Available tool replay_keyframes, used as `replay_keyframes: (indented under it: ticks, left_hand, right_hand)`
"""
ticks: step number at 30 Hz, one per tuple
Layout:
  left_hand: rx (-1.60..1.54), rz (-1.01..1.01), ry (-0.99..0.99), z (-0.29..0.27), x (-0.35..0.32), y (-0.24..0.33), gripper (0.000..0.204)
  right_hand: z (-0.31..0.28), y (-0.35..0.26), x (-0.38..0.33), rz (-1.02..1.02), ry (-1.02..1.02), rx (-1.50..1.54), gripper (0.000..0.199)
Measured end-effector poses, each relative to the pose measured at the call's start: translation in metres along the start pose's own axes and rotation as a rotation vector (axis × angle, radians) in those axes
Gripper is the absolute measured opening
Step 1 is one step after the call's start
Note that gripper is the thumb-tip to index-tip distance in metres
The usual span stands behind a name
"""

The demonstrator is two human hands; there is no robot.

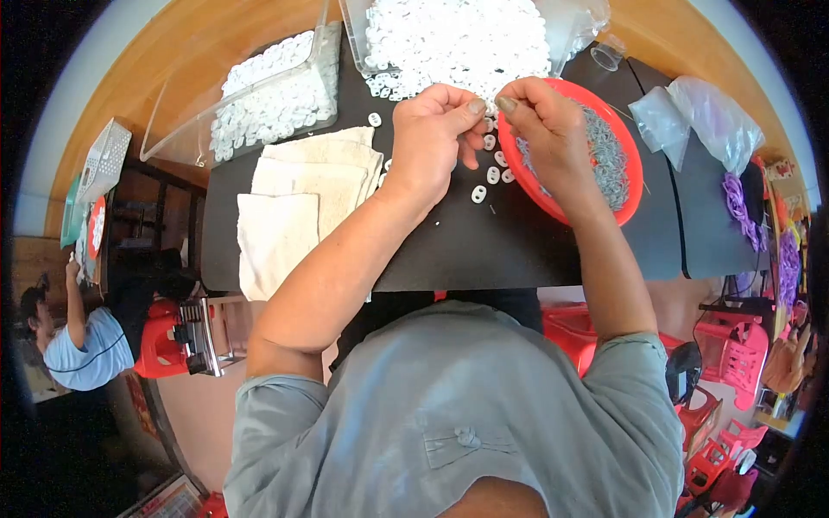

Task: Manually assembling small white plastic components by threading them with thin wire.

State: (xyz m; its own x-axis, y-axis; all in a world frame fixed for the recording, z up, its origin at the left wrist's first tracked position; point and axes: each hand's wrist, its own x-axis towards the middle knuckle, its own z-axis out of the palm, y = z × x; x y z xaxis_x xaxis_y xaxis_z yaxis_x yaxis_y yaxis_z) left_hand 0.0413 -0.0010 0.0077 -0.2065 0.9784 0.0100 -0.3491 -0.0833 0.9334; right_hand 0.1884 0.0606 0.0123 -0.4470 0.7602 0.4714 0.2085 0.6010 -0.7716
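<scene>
Above the near side of the dark table, my left hand and my right hand come close together, each with thumb and fingertips pinched. Something small and whitish shows between the fingertips, but it blends into the white pieces behind, so I cannot make it out. Under my right hand sits a red basin with many thin grey pieces in it. Several loose white oval pieces with two holes, such as this piece, lie on the table beside the basin.
A clear tub heaped with white pieces stands at the back. Another clear bin of them is at the left, near folded cream cloths. Plastic bags and purple cord lie right. Another person sits far left.
</scene>
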Motion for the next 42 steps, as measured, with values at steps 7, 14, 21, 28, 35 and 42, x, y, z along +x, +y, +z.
replay_keyframes:
  ticks: [7, 14, 21, 28, 35, 42]
  left_hand:
    - [0.100, 0.002, 0.026, 0.003, -0.003, 0.001, 0.010]
    - [0.141, -0.004, 0.066, 0.005, -0.003, 0.002, 0.011]
    - [0.202, 0.006, 0.072, 0.005, -0.005, 0.002, 0.010]
    - [0.117, 0.002, 0.141, 0.009, -0.008, -0.002, 0.009]
    - [0.114, -0.014, 0.103, 0.000, 0.001, -0.003, 0.011]
    - [0.156, -0.021, 0.100, 0.001, 0.001, -0.003, 0.011]
  right_hand:
    - [0.002, -0.005, 0.000, -0.033, -0.010, -0.034, 0.009]
    - [0.002, -0.002, 0.000, -0.093, 0.011, -0.098, 0.008]
    - [0.005, -0.005, -0.002, -0.076, 0.007, -0.132, 0.005]
    - [0.019, -0.002, -0.004, -0.172, 0.032, -0.158, 0.005]
    - [0.012, 0.004, 0.000, -0.258, 0.069, -0.314, 0.006]
    - [0.012, 0.002, -0.002, -0.315, 0.025, -0.512, 0.014]
